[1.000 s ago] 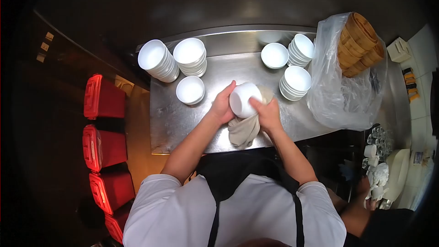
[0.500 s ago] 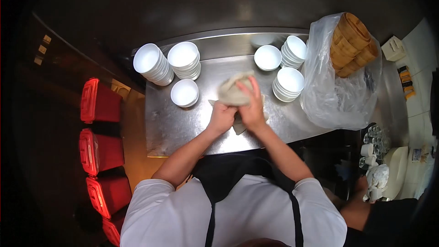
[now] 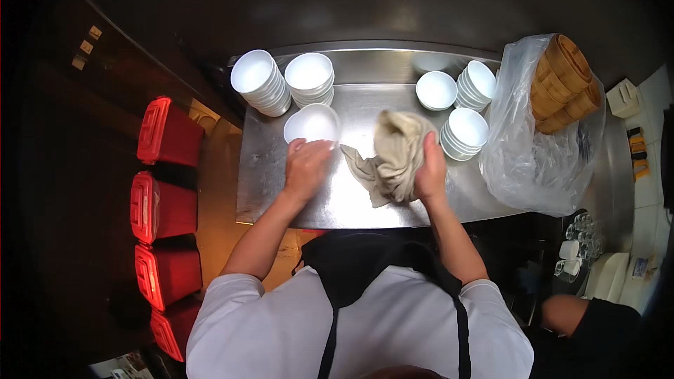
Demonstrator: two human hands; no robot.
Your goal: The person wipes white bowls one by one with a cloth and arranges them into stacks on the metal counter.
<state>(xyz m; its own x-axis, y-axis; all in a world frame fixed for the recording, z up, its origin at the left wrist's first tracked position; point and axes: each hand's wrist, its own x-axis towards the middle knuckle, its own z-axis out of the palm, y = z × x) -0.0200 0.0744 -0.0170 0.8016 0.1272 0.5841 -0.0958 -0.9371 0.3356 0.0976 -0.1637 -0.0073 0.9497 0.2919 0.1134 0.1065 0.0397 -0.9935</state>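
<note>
My left hand [image 3: 307,168] is at the near rim of a white bowl [image 3: 309,123], with its fingers curled against the edge. The bowl is slightly blurred and sits in front of two tall stacks of white bowls, the left stack [image 3: 254,74] and the right stack [image 3: 309,74]. My right hand [image 3: 431,168] grips a bunched beige cloth [image 3: 399,151] over the middle of the counter. Whether anything is wrapped inside the cloth cannot be seen. Just beyond the cloth, to the right, stands a short stack of white bowls [image 3: 465,130].
Another bowl [image 3: 436,90] and a bowl stack [image 3: 477,84] stand at the back right of the steel counter [image 3: 274,196]. Beside them, a clear plastic bag [image 3: 533,175] holds bamboo steamers [image 3: 562,84]. Red lidded bins [image 3: 168,133] line the left. Another person's arm [image 3: 565,314] shows lower right.
My hands, together on the cloth before, have parted. My left hand has moved left to a white bowl, while the right keeps the cloth. The view has shifted slightly.
</note>
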